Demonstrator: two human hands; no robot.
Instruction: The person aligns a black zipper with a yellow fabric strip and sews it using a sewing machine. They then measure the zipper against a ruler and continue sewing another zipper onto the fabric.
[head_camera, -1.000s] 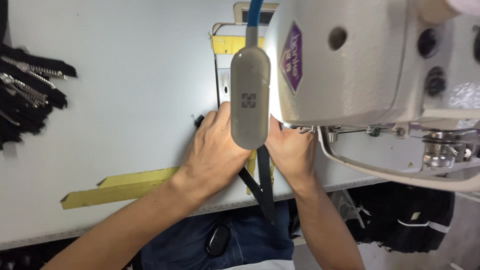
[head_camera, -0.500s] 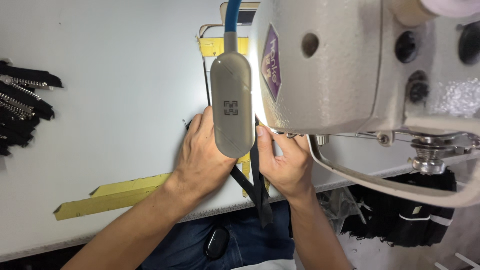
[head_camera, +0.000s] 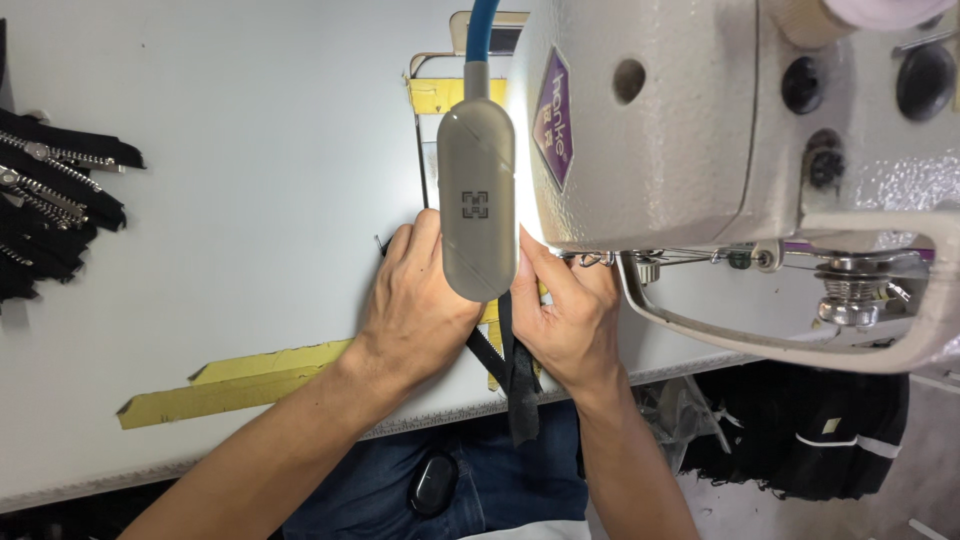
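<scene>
Hands unmoved since earlier | my left hand (head_camera: 418, 305) and right hand (head_camera: 562, 322) fingers press the black strip (head_camera: 520, 375) on the bench (head_camera: 250, 200), under the lamp (head_camera: 478, 205) | purple diamond label (head_camera: 553, 118) on the sewing machine (head_camera: 720, 130) | yellow tape (head_camera: 235, 385) left

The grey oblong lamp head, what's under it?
Under the grey oblong lamp head, the left hand and right hand press a black zipper strip. The needle area is hidden.
</scene>
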